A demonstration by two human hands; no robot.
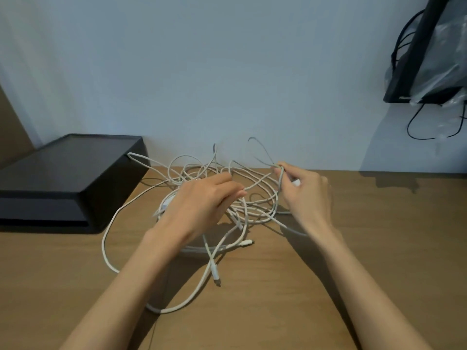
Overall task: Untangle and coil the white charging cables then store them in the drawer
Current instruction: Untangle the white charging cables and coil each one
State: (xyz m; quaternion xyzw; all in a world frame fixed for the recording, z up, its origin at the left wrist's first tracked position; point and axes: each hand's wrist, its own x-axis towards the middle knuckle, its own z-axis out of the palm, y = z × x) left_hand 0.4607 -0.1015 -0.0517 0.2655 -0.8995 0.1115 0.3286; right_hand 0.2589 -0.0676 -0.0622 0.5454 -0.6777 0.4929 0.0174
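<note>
- Wall [202,72]: pale, plain, rising behind the box.
- Table [379,236]: brown wood grain; it carries the box and everything to the right of it.
- Box [63,173]: black, low and flat-topped, at the table's left against the wall.
- Panel [417,54]: black, slanted, on the wall far right of the box and well above it, partly wrapped in clear plastic [444,59]; thin black wires [414,127] hang below it.
- Cables [255,210]: white, in one loose tangle on the table just right of the box. One loop touches the box's near right corner, and a long strand curves toward the viewer.
- Left hand [202,203]: right of the box, palm down over the tangle, fingers loosely straight and touching strands, nothing gripped.
- Right hand [308,195]: farther right of the box, at the tangle's right edge, pinching a raised cable loop between thumb and fingertips, a white plug showing inside its grip.
- Plugs: one [249,242] lies at the tangle's near side; another [216,276] lies nearer the viewer.
</note>
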